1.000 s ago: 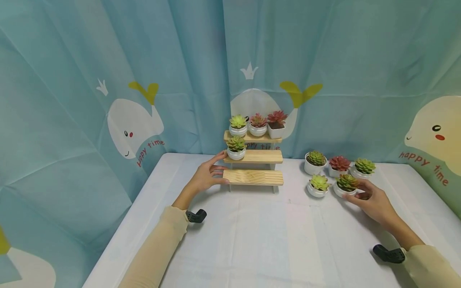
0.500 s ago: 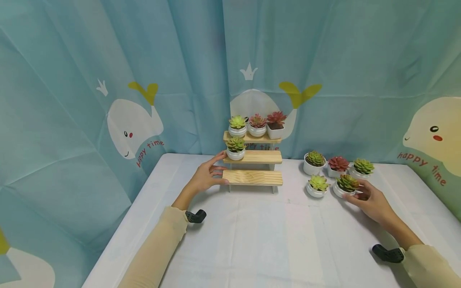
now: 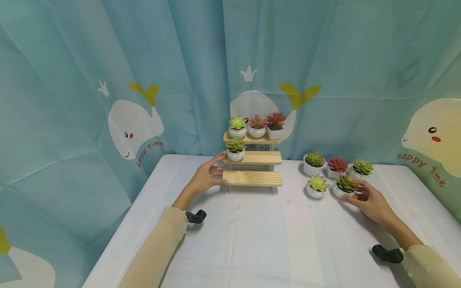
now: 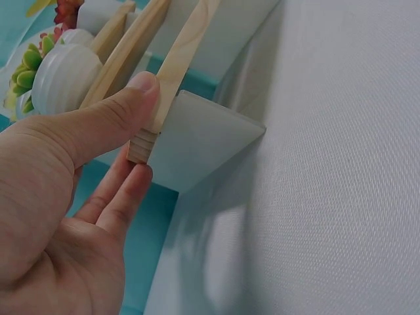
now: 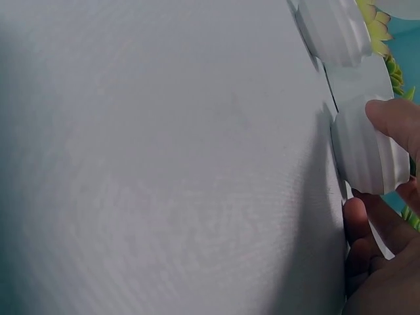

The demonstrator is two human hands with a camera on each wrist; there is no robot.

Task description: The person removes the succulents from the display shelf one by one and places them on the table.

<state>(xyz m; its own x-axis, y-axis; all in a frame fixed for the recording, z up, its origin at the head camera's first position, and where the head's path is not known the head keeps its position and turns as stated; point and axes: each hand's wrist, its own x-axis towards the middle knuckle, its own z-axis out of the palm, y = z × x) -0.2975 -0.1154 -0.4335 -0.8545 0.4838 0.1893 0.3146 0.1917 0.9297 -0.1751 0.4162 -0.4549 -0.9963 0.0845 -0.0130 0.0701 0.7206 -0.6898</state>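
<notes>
Teal whale-print curtain (image 3: 151, 72) behind and to both sides of white-clothed table (image 3: 259, 240). Three-step wooden plant stand (image 3: 253, 160) against the table's far edge, near its middle. Left hand (image 3: 206, 176) at the stand's left end, thumb on top of the lowest plank and fingers beneath it, pinching the plank end, as plain in the left wrist view (image 4: 72, 197). On the top step: three small potted succulents (image 3: 256, 126); on the middle step, left end: one green succulent pot (image 3: 235, 149), just above the left hand. Near the far right corner: a cluster of five white pots. Right hand (image 3: 371, 202) curled round the front right pot, a dark green succulent (image 3: 346, 185), thumb and fingers on its ribbed white side (image 5: 367, 154); pot standing on the cloth. Yellow-green succulent pot (image 3: 317, 186) just beside it, to the left. Behind: green (image 3: 314, 163), red (image 3: 337, 166) and green (image 3: 361, 169) pots in a row.
</notes>
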